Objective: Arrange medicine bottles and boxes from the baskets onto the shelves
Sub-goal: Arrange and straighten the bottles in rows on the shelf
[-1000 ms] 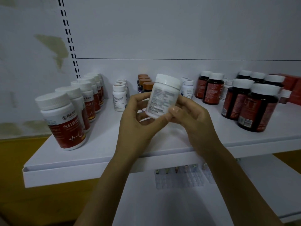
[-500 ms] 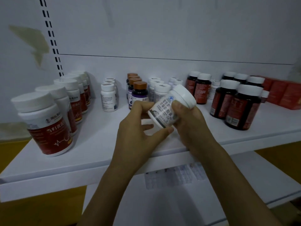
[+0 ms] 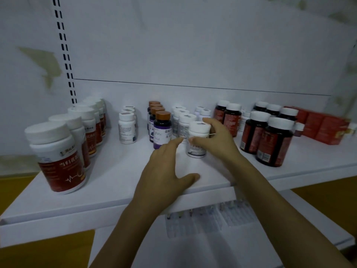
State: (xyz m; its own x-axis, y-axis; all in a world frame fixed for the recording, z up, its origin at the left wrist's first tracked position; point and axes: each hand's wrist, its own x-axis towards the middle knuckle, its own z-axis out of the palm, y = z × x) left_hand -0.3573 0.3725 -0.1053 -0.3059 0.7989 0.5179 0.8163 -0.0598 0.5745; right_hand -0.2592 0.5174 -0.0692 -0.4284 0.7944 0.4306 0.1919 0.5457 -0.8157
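Seating small white-capped plastic bottle (image 3: 199,129) on white shelf (image 3: 116,171), gripped in curled right hand (image 3: 218,141), 1 o'clock of spread, empty left hand (image 3: 164,167) — next: release, withdraw.

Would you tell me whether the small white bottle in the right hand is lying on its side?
No, the small white bottle stands upright on the shelf, cap on top, with the right hand gripping it.
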